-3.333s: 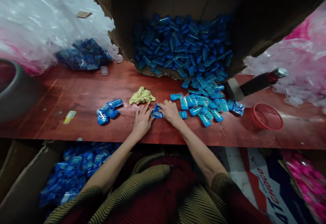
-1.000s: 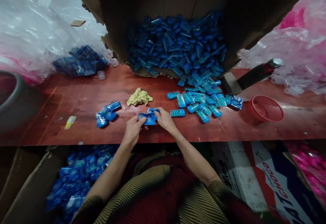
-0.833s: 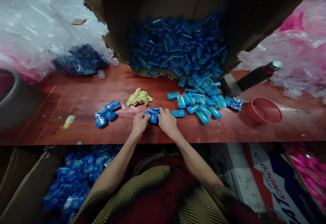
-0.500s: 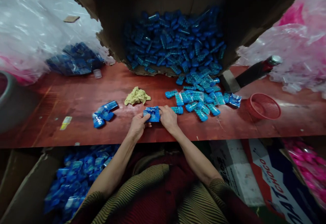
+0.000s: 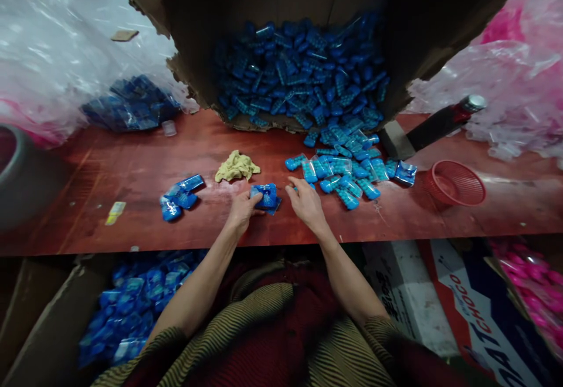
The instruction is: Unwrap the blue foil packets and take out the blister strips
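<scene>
My left hand (image 5: 241, 211) is closed on a small stack of blue printed packets (image 5: 266, 195), thumb on top, with one packet's corner jutting out below. My right hand (image 5: 308, 206) is just right of the packets and apart from them, its fingers spread over the table. Partly hidden behind those fingers lies a small clear container of blue beads with a blue cap (image 5: 311, 186). Several more such containers (image 5: 338, 167) are strewn to the right. On the left, a few wrapped blue pieces (image 5: 181, 196) lie together.
A torn cardboard box (image 5: 272, 124) full of blue containers opens toward me. A crumpled yellow cloth (image 5: 237, 166) lies beyond my left hand. Rightward are a red plastic basket (image 5: 456, 183) and a dark bar with a metal end (image 5: 444, 124). Below the table edge is a heap of blue pieces (image 5: 136, 299).
My right hand has let go of the packets and moved right, toward the bead container. My left hand still holds the packets, which now show a second one fanned out beneath.
</scene>
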`<action>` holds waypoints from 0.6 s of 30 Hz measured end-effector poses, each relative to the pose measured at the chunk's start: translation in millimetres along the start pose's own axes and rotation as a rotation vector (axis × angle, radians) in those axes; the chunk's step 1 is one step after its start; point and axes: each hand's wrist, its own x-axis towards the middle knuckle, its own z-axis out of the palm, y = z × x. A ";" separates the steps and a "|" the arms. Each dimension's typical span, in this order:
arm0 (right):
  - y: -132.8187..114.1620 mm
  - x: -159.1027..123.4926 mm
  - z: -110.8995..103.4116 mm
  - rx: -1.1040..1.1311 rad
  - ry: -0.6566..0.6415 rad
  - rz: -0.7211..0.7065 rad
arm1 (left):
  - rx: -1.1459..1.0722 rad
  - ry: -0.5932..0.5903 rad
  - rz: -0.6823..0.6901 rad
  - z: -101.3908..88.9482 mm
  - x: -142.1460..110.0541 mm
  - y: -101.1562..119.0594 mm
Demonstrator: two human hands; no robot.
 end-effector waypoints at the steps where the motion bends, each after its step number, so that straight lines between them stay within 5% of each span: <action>1: -0.3 1.2 2.8 0.088 -0.013 0.010 | -0.003 -0.004 0.038 0.9 -1.9 -0.6; 5: -3.4 8.0 22.1 0.450 -0.202 0.010 | -0.026 -0.016 0.174 4.7 -11.9 1.1; 7: -5.4 9.2 28.9 0.528 -0.196 0.059 | -0.044 -0.022 0.193 6.3 -15.8 2.9; 18: -13.0 -7.5 23.0 0.315 -0.082 0.019 | -0.136 -0.003 0.127 18.8 -19.7 -4.4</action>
